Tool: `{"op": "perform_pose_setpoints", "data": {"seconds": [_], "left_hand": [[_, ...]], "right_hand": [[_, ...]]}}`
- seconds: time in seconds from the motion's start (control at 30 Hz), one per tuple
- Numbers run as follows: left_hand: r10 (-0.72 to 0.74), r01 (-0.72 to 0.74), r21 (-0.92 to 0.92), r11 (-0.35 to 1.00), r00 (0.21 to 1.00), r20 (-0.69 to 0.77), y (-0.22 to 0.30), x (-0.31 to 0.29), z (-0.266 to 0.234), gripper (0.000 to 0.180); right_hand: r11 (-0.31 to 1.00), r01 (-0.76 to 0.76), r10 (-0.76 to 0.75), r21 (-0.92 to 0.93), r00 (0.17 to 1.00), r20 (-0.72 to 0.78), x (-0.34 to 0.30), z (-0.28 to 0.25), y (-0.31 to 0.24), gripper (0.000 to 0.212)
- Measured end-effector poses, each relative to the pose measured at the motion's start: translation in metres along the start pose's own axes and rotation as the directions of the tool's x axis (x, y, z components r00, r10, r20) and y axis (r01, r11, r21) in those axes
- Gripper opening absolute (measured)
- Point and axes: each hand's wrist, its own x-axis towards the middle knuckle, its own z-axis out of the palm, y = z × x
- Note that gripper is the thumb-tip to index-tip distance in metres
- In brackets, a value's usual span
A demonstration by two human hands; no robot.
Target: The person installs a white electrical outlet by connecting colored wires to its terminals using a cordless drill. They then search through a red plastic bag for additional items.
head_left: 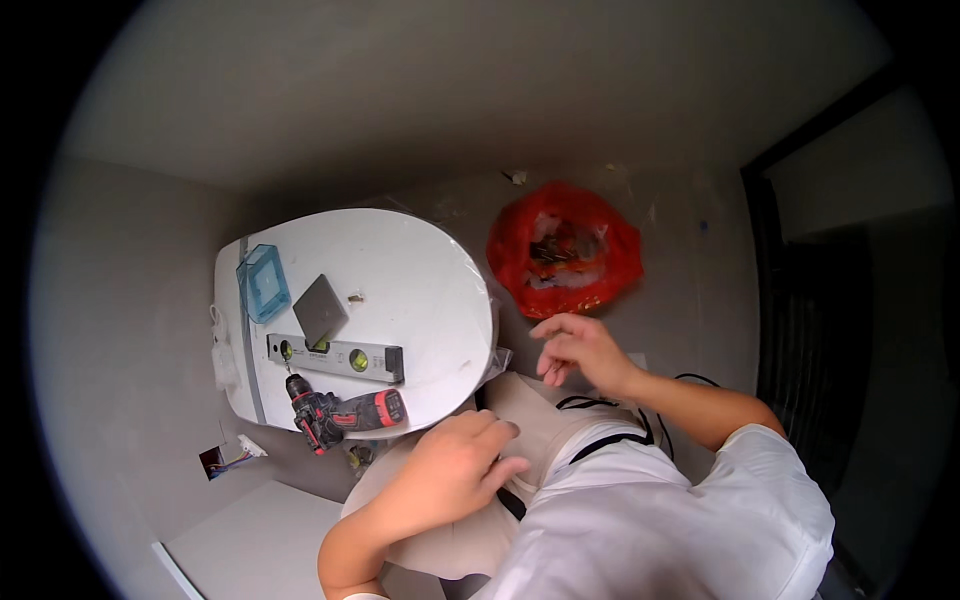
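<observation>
My left hand (455,465) hovers over my lap, its fingers bent loosely and the thumb held apart, with nothing seen in it. In front of my body, my right hand (585,352) is raised near the red plastic bag, fingers half bent and apart, holding nothing. Closest to the left hand is a black and red cordless drill (340,410), lying on the near edge of a white rounded lid (420,270) that looks like a toilet's. Beyond the drill lie a silver spirit level (335,359), a dark grey square plate (320,312) and a clear blue plastic tray (265,284).
An open red plastic bag (620,255) with mixed small items sits on the grey floor right of the lid. Wires hang from a wall box (212,462) at the left. A white cord (222,350) lies beside the lid. A dark frame (768,250) stands right.
</observation>
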Motion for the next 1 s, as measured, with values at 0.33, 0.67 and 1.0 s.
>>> {"op": "perform_pose_setpoints", "data": {"seconds": [0.33,0.67,1.0], "left_hand": [[0.230,-0.254,0.608,0.752,0.966,0.118,0.010,0.087,0.061,0.039],[0.439,-0.321,0.604,0.730,0.897,-0.055,-0.005,0.114,0.114,0.043],[0.166,-0.130,0.155,0.979,0.954,-0.249,-0.100,0.229,0.207,0.024]], "right_hand": [[0.991,-0.131,0.119,-0.002,0.906,-0.406,0.027,-0.123,0.050,0.013],[0.541,0.166,-0.372,-0.824,0.926,-0.057,0.191,-0.244,0.063,0.026],[0.020,-0.025,-0.208,-0.999,0.978,-0.029,0.248,-0.243,0.160,0.030]]}}
